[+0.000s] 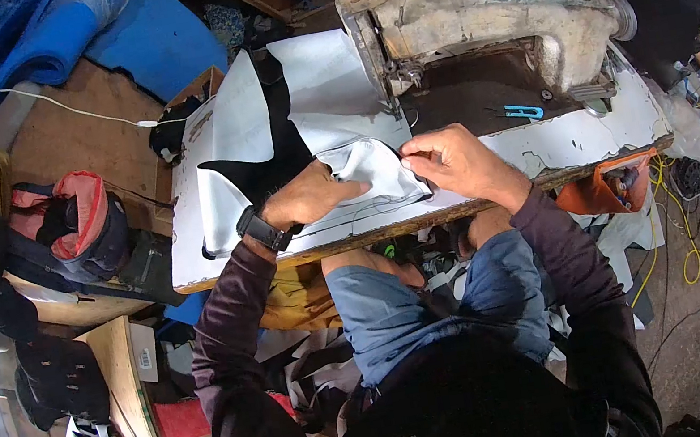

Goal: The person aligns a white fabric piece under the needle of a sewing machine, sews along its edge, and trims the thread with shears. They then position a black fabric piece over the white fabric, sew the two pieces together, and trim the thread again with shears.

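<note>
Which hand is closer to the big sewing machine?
The right hand, just in front of the sewing machine. The left hand is farther left, on the white material.

White table (574,142) (paint chipped) under a sewing machine (487,13); white and black material (240,126); a small blue tool (524,112)

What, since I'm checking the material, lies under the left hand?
White material shows around the left hand, with black material beyond it; whatever the palm and fingers cover cannot be seen.
</note>
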The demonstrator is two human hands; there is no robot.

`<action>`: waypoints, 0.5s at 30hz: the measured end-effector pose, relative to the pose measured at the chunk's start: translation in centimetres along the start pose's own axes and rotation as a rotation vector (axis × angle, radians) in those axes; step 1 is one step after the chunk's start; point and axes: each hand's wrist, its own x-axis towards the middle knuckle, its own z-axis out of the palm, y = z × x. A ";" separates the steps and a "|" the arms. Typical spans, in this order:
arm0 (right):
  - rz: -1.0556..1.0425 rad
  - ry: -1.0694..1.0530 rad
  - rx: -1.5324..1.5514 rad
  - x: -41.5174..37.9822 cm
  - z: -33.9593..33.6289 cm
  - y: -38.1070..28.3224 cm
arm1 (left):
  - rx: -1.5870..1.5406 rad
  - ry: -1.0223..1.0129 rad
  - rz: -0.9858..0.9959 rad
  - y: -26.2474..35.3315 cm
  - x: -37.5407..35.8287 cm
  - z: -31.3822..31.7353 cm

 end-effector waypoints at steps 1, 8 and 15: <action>-0.016 0.007 -0.016 0.0 0.1 0.1 | 0.009 -0.011 -0.028 1.3 -0.6 -0.3; 0.093 -0.104 -0.023 -1.2 -0.4 0.9 | -0.045 0.015 0.043 1.5 -0.9 -0.3; 0.118 -0.095 -0.049 -1.8 0.1 1.2 | -0.077 0.073 0.184 0.6 0.1 -0.6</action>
